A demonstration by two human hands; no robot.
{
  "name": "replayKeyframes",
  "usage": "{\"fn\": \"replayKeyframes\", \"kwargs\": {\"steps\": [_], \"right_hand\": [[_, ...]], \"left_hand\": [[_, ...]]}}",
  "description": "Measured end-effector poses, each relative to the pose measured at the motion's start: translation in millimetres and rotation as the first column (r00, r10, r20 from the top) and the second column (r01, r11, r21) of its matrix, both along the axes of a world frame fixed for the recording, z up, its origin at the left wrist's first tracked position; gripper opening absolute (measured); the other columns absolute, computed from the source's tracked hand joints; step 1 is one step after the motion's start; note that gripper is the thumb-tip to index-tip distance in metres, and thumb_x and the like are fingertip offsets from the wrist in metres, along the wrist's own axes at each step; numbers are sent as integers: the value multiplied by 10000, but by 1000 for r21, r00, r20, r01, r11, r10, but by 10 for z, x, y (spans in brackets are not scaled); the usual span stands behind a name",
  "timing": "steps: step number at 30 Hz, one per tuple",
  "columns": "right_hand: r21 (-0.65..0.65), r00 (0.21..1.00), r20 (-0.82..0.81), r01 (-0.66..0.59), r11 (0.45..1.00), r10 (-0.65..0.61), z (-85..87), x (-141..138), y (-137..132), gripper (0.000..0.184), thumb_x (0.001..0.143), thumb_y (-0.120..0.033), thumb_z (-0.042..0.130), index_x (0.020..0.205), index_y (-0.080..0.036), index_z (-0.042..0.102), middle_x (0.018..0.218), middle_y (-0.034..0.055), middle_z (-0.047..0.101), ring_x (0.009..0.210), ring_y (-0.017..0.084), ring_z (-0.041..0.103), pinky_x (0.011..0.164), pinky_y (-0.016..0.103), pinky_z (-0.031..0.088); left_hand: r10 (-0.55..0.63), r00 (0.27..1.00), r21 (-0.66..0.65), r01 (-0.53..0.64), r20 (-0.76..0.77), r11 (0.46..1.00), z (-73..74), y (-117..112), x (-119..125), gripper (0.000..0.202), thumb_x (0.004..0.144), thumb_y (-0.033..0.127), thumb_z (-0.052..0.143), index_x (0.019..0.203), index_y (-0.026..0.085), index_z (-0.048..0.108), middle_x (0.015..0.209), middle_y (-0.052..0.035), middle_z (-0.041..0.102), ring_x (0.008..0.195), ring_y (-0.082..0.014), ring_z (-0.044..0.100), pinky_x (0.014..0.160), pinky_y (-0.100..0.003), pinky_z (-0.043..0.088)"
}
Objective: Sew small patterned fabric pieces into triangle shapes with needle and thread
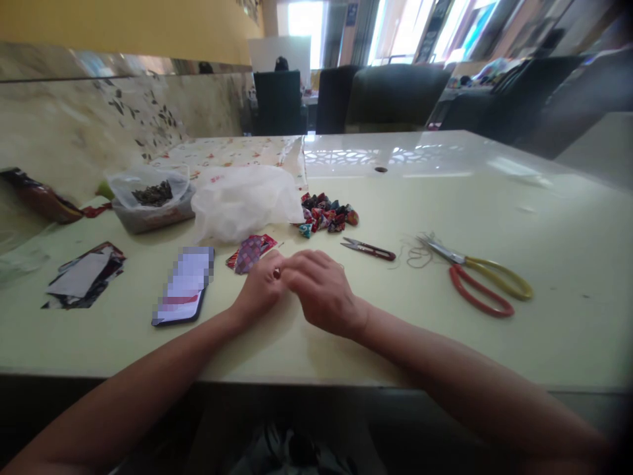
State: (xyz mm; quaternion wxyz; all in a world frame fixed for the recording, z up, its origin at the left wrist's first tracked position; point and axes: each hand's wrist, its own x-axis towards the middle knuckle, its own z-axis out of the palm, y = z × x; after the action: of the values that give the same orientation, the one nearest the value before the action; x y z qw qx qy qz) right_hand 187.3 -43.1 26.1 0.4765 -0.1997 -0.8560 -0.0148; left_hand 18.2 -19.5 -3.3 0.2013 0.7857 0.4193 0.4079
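Note:
My left hand (260, 287) and my right hand (321, 290) meet on the pale table (544, 264), fingers curled together around a tiny red thing (277, 272) that I cannot make out. Just beyond the left hand lies a patterned folded paper piece (250, 252). Further back sits a pile of small colourful folded shapes (329, 214). Red thread snips (368, 248) lie right of the hands, and larger scissors with red and yellow handles (482, 280) lie further right beside loose thread (415, 254).
A phone (185, 287) lies left of the hands, a stack of paper cards (84, 277) further left. A white plastic bag (242, 201) and a lined tub of dark bits (151, 201) stand behind. Dark chairs (395, 95) are beyond the table.

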Motion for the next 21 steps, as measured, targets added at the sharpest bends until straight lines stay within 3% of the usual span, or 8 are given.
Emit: {"fn": "replayKeyframes", "kwargs": {"steps": [1, 3, 5, 7, 10, 13, 17, 21], "right_hand": [[-205, 991, -129, -63, 977, 37, 21, 27, -7, 149, 1006, -134, 395, 927, -207, 498, 959, 56, 678, 865, 160, 598, 713, 317, 442], [-567, 919, -386, -306, 765, 82, 70, 103, -5, 100, 1026, -225, 408, 934, -222, 448, 848, 29, 675, 733, 141, 612, 621, 280, 471], [-696, 823, -565, -512, 503, 56, 135, 202, 20, 99, 1022, -299, 445, 949, -235, 423, 678, -28, 619, 556, 118, 553, 493, 233, 422], [-687, 742, -670, -611, 393, -17, 215, 312, 69, 128, 977, -312, 530, 936, -238, 434, 575, -74, 522, 455, 93, 449, 422, 200, 361], [-648, 642, -746, -639, 415, -175, 327, 496, 195, 220, 857, -284, 678, 880, -236, 465, 550, -94, 411, 447, 72, 353, 391, 172, 332], [-612, 545, -785, -609, 504, -295, 381, 708, 370, 248, 784, -253, 715, 826, -234, 471, 536, -95, 367, 458, 73, 347, 424, 189, 419], [-580, 392, -814, -536, 613, -428, 392, 996, 571, 204, 810, -186, 643, 756, -218, 449, 526, -97, 349, 459, 71, 359, 641, 336, 599], [-585, 256, -810, -412, 698, -528, 410, 1216, 651, 185, 849, -47, 502, 765, -205, 461, 536, -87, 392, 462, 71, 385, 796, 459, 607]], "left_hand": [[10, 1000, 4, -10, 14, 1000, 5, 7, -8, 143, 850, 144, 587, 714, 183, 566, 762, -12, 554, 702, -150, 561, 606, -286, 485], [46, 998, 32, -47, 45, 998, 21, 21, -31, 82, 850, 178, 625, 769, 187, 628, 815, -21, 571, 760, -158, 587, 619, -274, 512], [84, 995, 95, -89, 57, 992, 40, 35, -59, 56, 858, 186, 644, 804, 192, 659, 856, -34, 581, 834, -175, 607, 646, -279, 529], [120, 991, 193, -130, 62, 973, 61, 50, -89, 44, 861, 171, 662, 822, 191, 662, 890, -41, 581, 902, -189, 615, 722, -309, 544], [144, 988, 352, -157, 63, 923, 110, 62, -129, 62, 882, 148, 660, 833, 184, 646, 905, -35, 565, 913, -177, 612, 822, -340, 539], [171, 984, 467, -173, 46, 867, 172, 62, -160, 75, 903, 138, 644, 843, 181, 630, 906, -31, 549, 890, -163, 602, 817, -328, 536], [221, 975, 559, -187, 7, 808, 227, 64, -202, 65, 907, 128, 636, 873, 182, 626, 914, -38, 552, 879, -169, 588, 804, -329, 531], [279, 960, 631, -206, -18, 748, 264, 60, -241, 70, 894, 117, 636, 882, 186, 628, 911, -50, 553, 862, -191, 562, 796, -361, 521]]}}
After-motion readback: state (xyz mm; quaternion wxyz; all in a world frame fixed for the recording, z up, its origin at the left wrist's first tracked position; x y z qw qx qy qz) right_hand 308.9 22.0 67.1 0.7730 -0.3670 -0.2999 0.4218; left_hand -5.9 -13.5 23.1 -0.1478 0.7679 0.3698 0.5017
